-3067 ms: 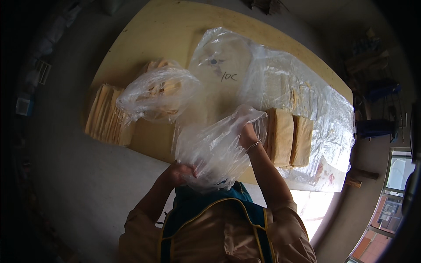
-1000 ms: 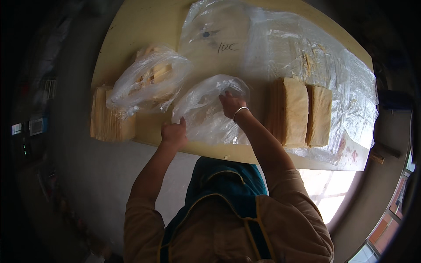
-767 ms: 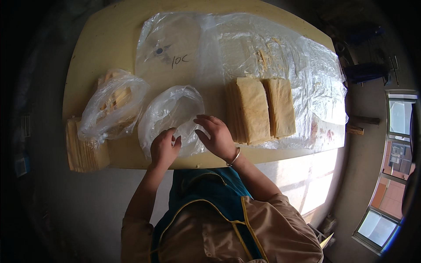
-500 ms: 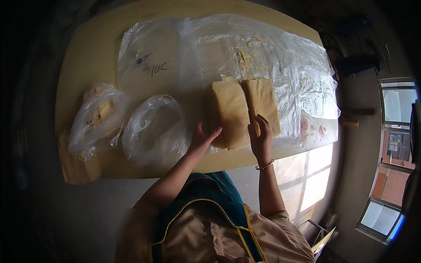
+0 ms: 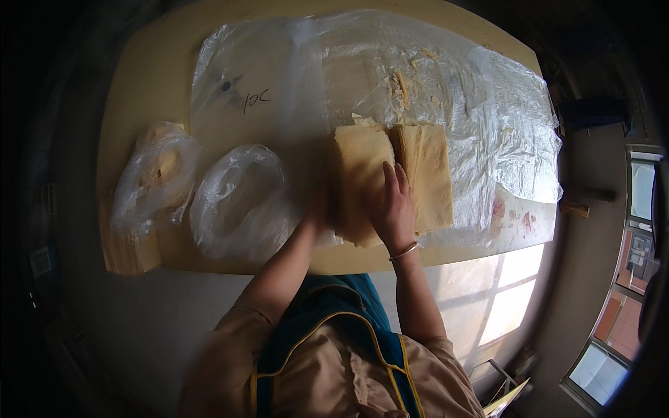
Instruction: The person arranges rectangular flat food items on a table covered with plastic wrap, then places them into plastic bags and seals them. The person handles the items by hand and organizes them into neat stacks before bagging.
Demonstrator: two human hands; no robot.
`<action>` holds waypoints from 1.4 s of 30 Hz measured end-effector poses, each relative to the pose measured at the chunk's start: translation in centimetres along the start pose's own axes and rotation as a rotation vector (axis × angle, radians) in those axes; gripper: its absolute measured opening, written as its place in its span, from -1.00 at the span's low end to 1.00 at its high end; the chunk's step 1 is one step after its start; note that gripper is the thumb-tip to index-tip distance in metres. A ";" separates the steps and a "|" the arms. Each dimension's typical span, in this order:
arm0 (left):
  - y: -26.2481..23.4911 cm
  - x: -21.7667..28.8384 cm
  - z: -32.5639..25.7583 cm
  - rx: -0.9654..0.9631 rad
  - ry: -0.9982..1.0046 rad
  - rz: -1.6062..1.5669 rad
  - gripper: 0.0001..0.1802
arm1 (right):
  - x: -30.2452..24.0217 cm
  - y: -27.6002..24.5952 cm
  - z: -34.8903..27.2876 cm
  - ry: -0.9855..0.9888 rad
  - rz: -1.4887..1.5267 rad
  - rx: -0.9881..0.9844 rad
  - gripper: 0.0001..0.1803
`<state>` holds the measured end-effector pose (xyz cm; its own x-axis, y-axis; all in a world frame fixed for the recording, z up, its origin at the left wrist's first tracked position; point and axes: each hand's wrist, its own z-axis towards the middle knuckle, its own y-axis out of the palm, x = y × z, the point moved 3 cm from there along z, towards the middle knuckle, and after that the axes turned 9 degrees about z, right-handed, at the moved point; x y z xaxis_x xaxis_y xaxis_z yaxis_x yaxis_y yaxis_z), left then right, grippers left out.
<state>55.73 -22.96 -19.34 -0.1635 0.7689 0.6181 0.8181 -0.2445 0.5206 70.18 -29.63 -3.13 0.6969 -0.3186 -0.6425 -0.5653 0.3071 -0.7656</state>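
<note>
Two stacks of thin tan sheets lie side by side on a plastic sheet, the left stack [image 5: 364,157] close against the right stack [image 5: 428,177]. My right hand [image 5: 394,207] rests over the right part of the left stack, fingers stretched upward near the gap between the two. Shadow and motion blur smear my left hand [image 5: 318,207], which is at the left stack's left side; its fingers cannot be made out. Broken edges stick up at the far end of the left stack.
The plastic sheet [image 5: 300,76] covers much of the table [image 5: 150,66], with tan crumbs [image 5: 402,89] beyond the stacks. To the left sit an open clear bag [image 5: 209,216] and another bag [image 5: 125,209] with tan pieces inside. More tan sheets [image 5: 132,251] stand by the table's near-left edge.
My right hand has shifted left from the right stack onto the left one. My left hand, earlier spread beside the left stack, is now blurred there. The view has shifted slightly.
</note>
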 end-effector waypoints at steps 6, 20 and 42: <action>-2.8 -2.6 4.2 0.279 -0.102 0.132 -0.36 | 1.2 2.7 1.5 -0.028 -0.040 -0.081 -0.28; -6.3 -7.6 9.9 0.247 0.010 0.020 -0.29 | 3.4 3.6 1.0 -0.045 0.167 -0.104 -0.32; -7.4 16.8 -16.2 0.045 0.081 0.160 -0.12 | -16.9 2.4 -4.8 -0.056 0.649 -0.209 -0.34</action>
<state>38.00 -17.82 -3.29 -0.0714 0.6717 0.7373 0.8610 -0.3318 0.3856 54.91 -27.84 5.70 0.2066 -0.0801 -0.9751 -0.9457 0.2393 -0.2200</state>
